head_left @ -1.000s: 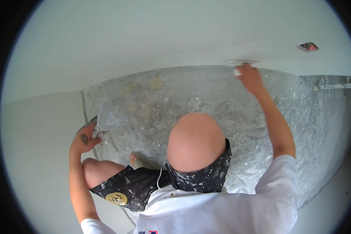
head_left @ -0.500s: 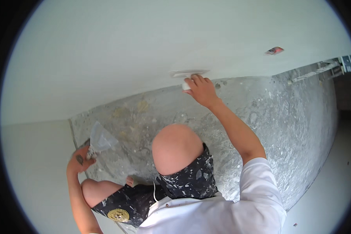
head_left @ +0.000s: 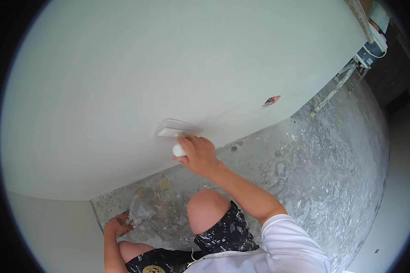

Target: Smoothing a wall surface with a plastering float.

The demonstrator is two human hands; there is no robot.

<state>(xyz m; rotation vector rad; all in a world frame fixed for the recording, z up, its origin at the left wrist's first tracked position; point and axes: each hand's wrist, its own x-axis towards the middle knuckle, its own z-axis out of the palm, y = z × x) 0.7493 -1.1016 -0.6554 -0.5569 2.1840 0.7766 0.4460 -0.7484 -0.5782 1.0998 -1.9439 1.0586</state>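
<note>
Left hand (head_left: 118, 224), lower left of the plastering trowel (head_left: 172, 131): closed round a pale flat-bladed item (head_left: 141, 209). Right hand (head_left: 197, 154): wrapped round the trowel's white handle (head_left: 179, 150), trowel against the white wall (head_left: 100, 91); ragged wall cavity (head_left: 271, 101) beyond, right of the trowel. Apparent step: smoothing the wall; next stroke calls for steady angle, even pressure.

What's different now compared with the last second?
The right hand has carried the white-handled trowel leftward and up the wall, away from the floor edge. The camera view has turned too. Nothing was taken hold of or let go: the left hand still holds the broad scraper low at the left.
</note>
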